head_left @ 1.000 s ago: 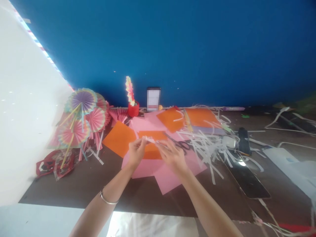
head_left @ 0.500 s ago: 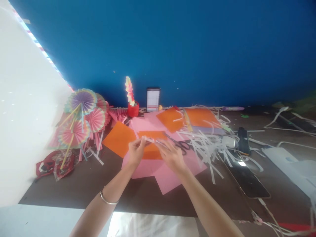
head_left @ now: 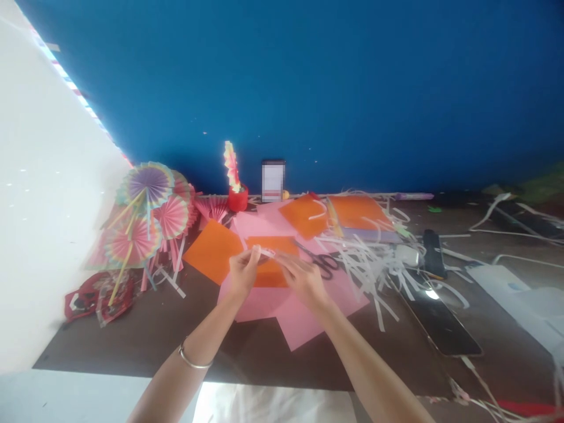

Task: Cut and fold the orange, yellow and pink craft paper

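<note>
Between my hands is a small narrow strip (head_left: 267, 252), whitish with pink, that looks like folded paper. My left hand (head_left: 243, 273) pinches its left end between thumb and fingers. My right hand (head_left: 306, 279) has its fingers pressed together over the right end, which they hide. Both hands are above an orange sheet (head_left: 271, 276) that lies on pink sheets (head_left: 302, 323). Just right of my right hand rest dark-handled scissors (head_left: 326, 262), partly over the paper.
Pleated paper fans (head_left: 147, 188) stand at the left, beside red packets (head_left: 86, 299). A red pot (head_left: 238, 200) holds another pleated piece. White paper strips (head_left: 365, 264) are heaped at the right, near a phone (head_left: 445, 323) with a cable. Another upright phone (head_left: 273, 181) leans against the blue wall.
The fingers of my right hand have drawn slightly left and closer together along the strip. My left hand keeps its pinch. The view has tilted up slightly.
</note>
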A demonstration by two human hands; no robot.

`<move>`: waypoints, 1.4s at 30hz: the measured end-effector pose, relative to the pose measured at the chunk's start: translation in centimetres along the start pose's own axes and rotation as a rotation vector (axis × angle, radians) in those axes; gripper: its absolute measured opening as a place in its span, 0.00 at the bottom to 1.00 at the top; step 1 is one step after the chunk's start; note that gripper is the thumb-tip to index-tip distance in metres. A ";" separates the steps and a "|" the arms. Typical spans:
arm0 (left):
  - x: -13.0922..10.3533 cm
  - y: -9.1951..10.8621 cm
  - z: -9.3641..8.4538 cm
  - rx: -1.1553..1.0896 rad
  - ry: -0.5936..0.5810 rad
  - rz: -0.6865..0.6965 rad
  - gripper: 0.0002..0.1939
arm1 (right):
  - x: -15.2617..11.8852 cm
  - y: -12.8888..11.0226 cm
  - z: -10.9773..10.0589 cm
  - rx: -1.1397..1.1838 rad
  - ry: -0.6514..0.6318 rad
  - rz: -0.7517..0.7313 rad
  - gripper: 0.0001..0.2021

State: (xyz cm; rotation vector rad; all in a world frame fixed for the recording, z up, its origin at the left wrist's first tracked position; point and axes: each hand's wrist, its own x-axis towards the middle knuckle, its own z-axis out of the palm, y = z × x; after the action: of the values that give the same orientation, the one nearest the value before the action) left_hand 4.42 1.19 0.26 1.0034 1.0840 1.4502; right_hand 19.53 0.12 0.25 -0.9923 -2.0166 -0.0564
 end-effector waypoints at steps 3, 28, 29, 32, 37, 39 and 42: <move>0.0 0.1 0.0 0.014 0.006 -0.011 0.17 | -0.1 0.1 0.1 0.030 -0.010 0.016 0.17; 0.1 0.4 -0.1 0.058 -0.013 -0.022 0.19 | -0.3 0.1 0.3 0.066 -0.018 0.045 0.14; 0.1 0.4 -0.1 0.047 -0.012 -0.027 0.19 | -0.3 0.1 0.3 0.066 -0.013 0.044 0.13; 0.1 0.4 -0.1 0.023 -0.013 -0.042 0.18 | -0.3 0.0 0.3 0.054 -0.011 0.049 0.13; 0.1 0.0 -0.1 0.063 -0.012 -0.013 0.18 | -0.3 -0.1 0.3 0.038 -0.014 0.044 0.15; -0.1 0.0 0.0 0.073 -0.012 -0.006 0.18 | -0.3 -0.1 0.3 0.026 -0.006 0.044 0.15; -0.4 0.1 0.3 0.070 -0.036 0.004 0.16 | -0.3 -0.1 0.3 0.014 0.009 0.051 0.16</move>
State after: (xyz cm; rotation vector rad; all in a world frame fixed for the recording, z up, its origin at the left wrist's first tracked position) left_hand 4.70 0.77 0.43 1.0777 1.1141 1.4007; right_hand 19.36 -0.06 -0.15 -1.0316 -1.9797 -0.0194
